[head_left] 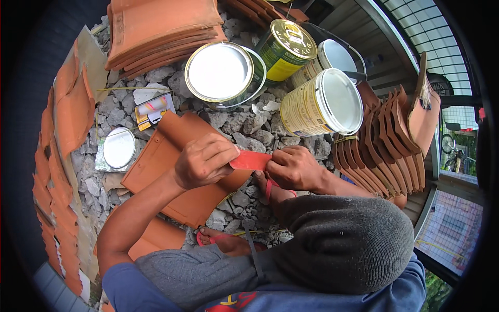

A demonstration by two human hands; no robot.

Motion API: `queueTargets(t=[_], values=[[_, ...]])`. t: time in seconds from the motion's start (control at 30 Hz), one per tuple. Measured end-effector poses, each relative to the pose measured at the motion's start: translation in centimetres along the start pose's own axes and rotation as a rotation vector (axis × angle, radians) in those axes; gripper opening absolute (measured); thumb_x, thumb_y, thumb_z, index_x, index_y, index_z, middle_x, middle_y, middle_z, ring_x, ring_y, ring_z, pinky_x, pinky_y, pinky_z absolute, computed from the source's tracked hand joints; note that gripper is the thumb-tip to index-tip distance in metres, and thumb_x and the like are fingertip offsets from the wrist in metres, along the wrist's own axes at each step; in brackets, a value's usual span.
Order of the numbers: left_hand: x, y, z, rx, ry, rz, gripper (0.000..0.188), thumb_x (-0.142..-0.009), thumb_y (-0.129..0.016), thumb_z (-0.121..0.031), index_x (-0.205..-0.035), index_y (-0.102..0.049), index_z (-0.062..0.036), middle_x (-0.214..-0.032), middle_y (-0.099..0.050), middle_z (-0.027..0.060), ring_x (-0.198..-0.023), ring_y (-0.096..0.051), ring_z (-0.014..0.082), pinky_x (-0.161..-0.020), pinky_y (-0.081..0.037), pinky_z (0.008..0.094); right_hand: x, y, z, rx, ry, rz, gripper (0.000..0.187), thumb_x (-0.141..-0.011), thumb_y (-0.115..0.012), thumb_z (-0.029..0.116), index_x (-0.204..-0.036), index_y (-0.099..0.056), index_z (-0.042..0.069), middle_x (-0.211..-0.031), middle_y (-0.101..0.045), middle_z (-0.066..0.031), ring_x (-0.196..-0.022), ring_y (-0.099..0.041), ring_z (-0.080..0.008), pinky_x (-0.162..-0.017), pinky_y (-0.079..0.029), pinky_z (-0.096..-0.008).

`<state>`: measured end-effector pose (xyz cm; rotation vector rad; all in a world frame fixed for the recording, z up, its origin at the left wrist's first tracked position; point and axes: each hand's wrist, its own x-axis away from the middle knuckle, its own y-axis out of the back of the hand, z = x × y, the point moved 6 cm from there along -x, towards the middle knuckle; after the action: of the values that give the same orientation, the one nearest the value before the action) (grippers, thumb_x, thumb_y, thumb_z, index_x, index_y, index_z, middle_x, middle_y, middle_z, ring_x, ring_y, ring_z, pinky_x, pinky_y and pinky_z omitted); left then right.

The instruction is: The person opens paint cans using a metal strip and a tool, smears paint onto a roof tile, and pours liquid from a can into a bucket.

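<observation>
A short, flat red strip (251, 160) is stretched between my two hands; I cannot tell whether it is sandpaper or plastic. My left hand (207, 160) is closed, pinching its left end between thumb and fingers. At the other end my right hand (294, 167) is closed on it too, with the knuckles up and the fingertips partly hidden. Beneath my hands lies an orange roof tile (171, 192) on the rubble. Above them stands a can of white paint (221, 72) without a lid, its wire handle to the right.
A lidded green can (292, 44) and a white-lined bucket (317, 103) stand beyond my right hand. Stacked tiles (166, 26) rise at the back, more (382, 143) at right. A round lid (119, 147) and packaged roller (153, 106) lie left on grey rubble (254, 124).
</observation>
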<state>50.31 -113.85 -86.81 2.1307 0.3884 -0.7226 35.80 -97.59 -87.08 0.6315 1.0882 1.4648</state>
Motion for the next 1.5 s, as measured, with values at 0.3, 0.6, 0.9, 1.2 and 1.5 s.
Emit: queueTargets(t=[0.3, 0.6, 0.9, 1.2, 1.5], values=[[-2.3, 0.5, 1.3, 0.199, 0.414, -0.245, 0.042, -0.086, -0.085, -0.015, -0.122, -0.067, -0.0029, -0.108, -0.07, 0.0061, -0.096, -0.07, 0.0222, -0.085, -0.06, 0.0368, 0.0, 1.5, -2.8, -0.388, -0.273, -0.18, 0.017, -0.088, -0.076, 0.006, -0.099, -0.064, 0.003, -0.086, -0.064, -0.0089, -0.074, -0.068, -0.0253, -0.067, -0.055, -0.0387], [-1.4, -2.3, 1.4, 0.796, 1.008, 0.234, 0.033, -0.101, -0.077, -0.029, -0.111, -0.073, 0.0023, -0.092, -0.074, 0.0023, -0.081, -0.063, 0.0058, -0.075, -0.054, 0.0265, -0.8, 5.8, -7.2, -1.191, -0.837, -0.67, 0.022, -0.103, -0.072, 0.013, -0.121, -0.065, 0.002, -0.109, -0.074, -0.0091, -0.096, -0.074, -0.0198, -0.088, -0.062, -0.0383], [0.2, -1.7, 1.8, 0.864, 0.907, 0.054, 0.03, -0.101, -0.078, -0.028, -0.102, -0.074, 0.0013, -0.083, -0.071, 0.0018, -0.075, -0.059, 0.0055, -0.067, -0.05, 0.0288, -1.2, 6.1, -7.7, -1.428, -0.867, -0.689, 0.027, -0.111, -0.058, 0.027, -0.121, -0.064, 0.003, -0.114, -0.074, -0.011, -0.098, -0.076, -0.0242, -0.086, -0.065, -0.0405], [-1.2, 1.3, 1.6, 0.817, 0.848, 0.147, 0.031, -0.099, -0.08, -0.029, -0.105, -0.072, 0.0009, -0.087, -0.072, 0.0, -0.078, -0.062, 0.0044, -0.07, -0.05, 0.0245, -2.1, 4.3, -8.1, -1.497, -0.958, -0.744, 0.029, -0.112, -0.055, 0.027, -0.124, -0.062, 0.001, -0.11, -0.074, -0.0121, -0.091, -0.077, -0.0246, -0.076, -0.066, -0.0377], [-2.2, -0.1, 2.2, 0.834, 0.764, 0.169, 0.03, -0.1, -0.077, -0.022, -0.118, -0.073, 0.0021, -0.09, -0.074, 0.002, -0.081, -0.064, 0.0061, -0.073, -0.053, 0.0269, -4.5, 8.8, -5.1, -1.247, -0.588, -0.434, 0.029, -0.106, -0.069, 0.025, -0.118, -0.072, -0.001, -0.112, -0.075, -0.0128, -0.105, -0.075, -0.0236, -0.096, -0.06, -0.0407]])
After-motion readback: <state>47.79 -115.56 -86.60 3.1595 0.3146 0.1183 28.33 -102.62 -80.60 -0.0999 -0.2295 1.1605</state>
